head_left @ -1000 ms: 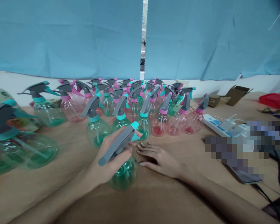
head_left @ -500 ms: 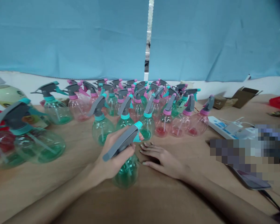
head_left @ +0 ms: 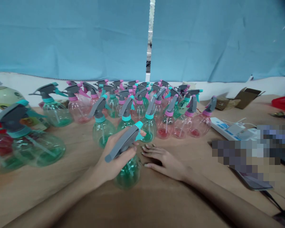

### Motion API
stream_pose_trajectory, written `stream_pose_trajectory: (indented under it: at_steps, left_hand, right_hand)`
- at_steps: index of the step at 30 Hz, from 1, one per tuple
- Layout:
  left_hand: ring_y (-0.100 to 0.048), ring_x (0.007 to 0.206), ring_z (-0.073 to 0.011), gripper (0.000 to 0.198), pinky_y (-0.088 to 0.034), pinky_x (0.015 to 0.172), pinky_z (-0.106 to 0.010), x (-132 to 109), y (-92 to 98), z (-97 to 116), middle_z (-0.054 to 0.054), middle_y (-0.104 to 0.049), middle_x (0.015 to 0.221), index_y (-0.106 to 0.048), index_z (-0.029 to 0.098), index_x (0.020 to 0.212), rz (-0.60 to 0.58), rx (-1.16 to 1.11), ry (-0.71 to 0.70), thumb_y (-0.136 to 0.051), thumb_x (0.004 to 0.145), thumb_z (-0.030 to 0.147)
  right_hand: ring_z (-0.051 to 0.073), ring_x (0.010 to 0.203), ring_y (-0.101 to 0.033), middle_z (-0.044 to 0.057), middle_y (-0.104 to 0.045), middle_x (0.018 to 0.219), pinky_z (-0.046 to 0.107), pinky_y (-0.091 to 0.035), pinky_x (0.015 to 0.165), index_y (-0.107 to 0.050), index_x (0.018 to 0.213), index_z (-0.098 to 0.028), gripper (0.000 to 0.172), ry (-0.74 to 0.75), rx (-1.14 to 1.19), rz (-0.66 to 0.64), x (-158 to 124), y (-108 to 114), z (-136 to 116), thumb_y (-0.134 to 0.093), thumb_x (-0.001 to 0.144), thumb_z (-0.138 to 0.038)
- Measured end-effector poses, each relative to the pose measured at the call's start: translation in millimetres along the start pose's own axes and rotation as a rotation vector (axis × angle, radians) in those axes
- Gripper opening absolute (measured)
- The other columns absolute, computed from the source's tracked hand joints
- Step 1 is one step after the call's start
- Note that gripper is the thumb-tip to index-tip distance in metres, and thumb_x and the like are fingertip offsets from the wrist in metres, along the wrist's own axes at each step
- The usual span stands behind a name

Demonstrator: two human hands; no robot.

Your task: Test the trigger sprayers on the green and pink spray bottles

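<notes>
Left hand (head_left: 116, 155): curled around top of round, translucent green spray bottle (head_left: 127, 178)
Right hand (head_left: 167, 162): palm down, loosely spread on brown surface (head_left: 144, 205)
Bottles behind (head_left: 149, 129): globe-shaped, translucent, green or pink

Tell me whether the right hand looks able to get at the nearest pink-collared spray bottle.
Probably yes: the right hand rests on the tabletop and looks free, and nothing appears to stand between it and that pink-collared spray bottle.
</notes>
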State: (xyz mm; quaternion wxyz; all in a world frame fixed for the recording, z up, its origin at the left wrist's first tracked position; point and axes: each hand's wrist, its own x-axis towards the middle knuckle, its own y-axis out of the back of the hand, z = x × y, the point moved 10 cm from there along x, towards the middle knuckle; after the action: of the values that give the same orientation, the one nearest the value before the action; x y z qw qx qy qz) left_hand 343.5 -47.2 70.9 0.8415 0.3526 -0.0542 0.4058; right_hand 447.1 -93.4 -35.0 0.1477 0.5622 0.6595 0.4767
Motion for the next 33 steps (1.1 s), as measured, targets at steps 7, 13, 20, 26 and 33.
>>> stream_pose_trajectory:
  at_steps: [7, 13, 20, 26, 33]
  left_hand:
    - [-0.054, 0.066, -0.0152, 0.033, -0.045, 0.062, -0.027, 1.2, -3.5, -1.1, 0.0, -0.062, 0.084, -0.06, 0.026, 0.11, -0.008, -0.092, 0.012, -0.05, 0.078, 0.021]
    - [-0.054, 0.063, -0.0151, 0.033, -0.044, 0.058, -0.027, 2.0, -4.0, -0.3, 0.0, -0.062, 0.083, -0.06, 0.026, 0.109, -0.021, -0.101, 0.018, -0.05, 0.078, 0.022]
    - [-0.047, 0.051, -0.0135, 0.033, -0.041, 0.049, -0.025, 0.8, -5.3, -2.4, 0.003, -0.057, 0.069, -0.059, 0.028, 0.11, -0.028, -0.075, 0.04, -0.05, 0.078, 0.025]
    - [-0.05, 0.055, -0.0134, 0.034, -0.042, 0.051, -0.025, 0.0, -4.8, -4.7, 0.002, -0.058, 0.071, -0.058, 0.027, 0.113, -0.022, -0.065, 0.04, -0.049, 0.079, 0.024]
    - [-0.048, 0.054, -0.0133, 0.035, -0.04, 0.051, -0.024, 0.1, -4.8, -3.4, 0.004, -0.054, 0.069, -0.058, 0.028, 0.111, -0.029, -0.073, 0.036, -0.049, 0.078, 0.022]
  right_hand:
    - [0.021, 0.129, -0.042, 0.007, -0.052, 0.136, 0.046, -0.031, 0.11, -0.05, 0.131, -0.023, 0.047, -0.012, -0.002, -0.022, 0.0, -0.3, 0.4, -0.05, 0.089, -0.045]
    - [0.02, 0.13, -0.041, 0.007, -0.051, 0.136, 0.043, -0.03, 0.111, -0.048, 0.133, -0.021, 0.049, -0.015, -0.016, -0.028, 0.3, 0.3, -1.0, -0.05, 0.089, -0.044]
    - [0.02, 0.129, -0.043, 0.007, -0.052, 0.135, 0.045, -0.033, 0.11, -0.049, 0.132, -0.023, 0.048, -0.009, -0.005, -0.013, -0.1, 1.1, -1.3, -0.051, 0.089, -0.044]
    - [0.021, 0.127, -0.045, 0.007, -0.055, 0.133, 0.045, -0.034, 0.108, -0.048, 0.132, -0.024, 0.048, 0.007, 0.003, 0.002, 0.2, 0.9, -1.9, -0.051, 0.089, -0.043]
    - [0.02, 0.128, -0.045, 0.007, -0.055, 0.132, 0.044, -0.033, 0.109, -0.048, 0.132, -0.022, 0.048, 0.003, -0.006, -0.007, 0.2, 0.3, -1.6, -0.05, 0.089, -0.043]
